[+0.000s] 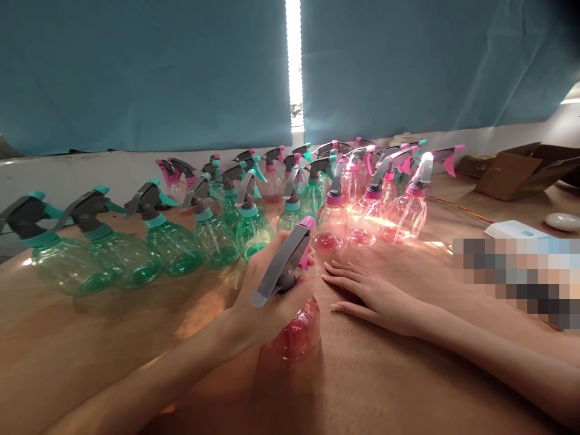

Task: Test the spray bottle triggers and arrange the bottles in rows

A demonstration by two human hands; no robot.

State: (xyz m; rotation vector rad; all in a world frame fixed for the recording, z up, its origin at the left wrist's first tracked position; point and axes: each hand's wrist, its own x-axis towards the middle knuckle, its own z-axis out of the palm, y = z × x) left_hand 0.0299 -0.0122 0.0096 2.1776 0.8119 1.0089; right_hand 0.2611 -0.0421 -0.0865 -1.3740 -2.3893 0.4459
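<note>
My left hand [265,296] is wrapped round the neck of a pink spray bottle [299,332], which stands upright on the wooden table [362,386]. Its grey and pink trigger head pokes up above my fingers; the collar is hidden by the hand. To the right of it, my right hand [362,293] lies flat on the tabletop with the fingers stretched out, holding nothing. Just beyond my hands is a row of similar bottles, among them a green spray bottle [254,232] and a clear pink spray bottle [330,226].
Several green spray bottles [174,248] line the left side, with more pink and green ones behind. An open cardboard box [512,172] sits at the back right, near a white object [516,231]. A bright light strip [294,66] hangs against the blue-green curtain [158,72].
</note>
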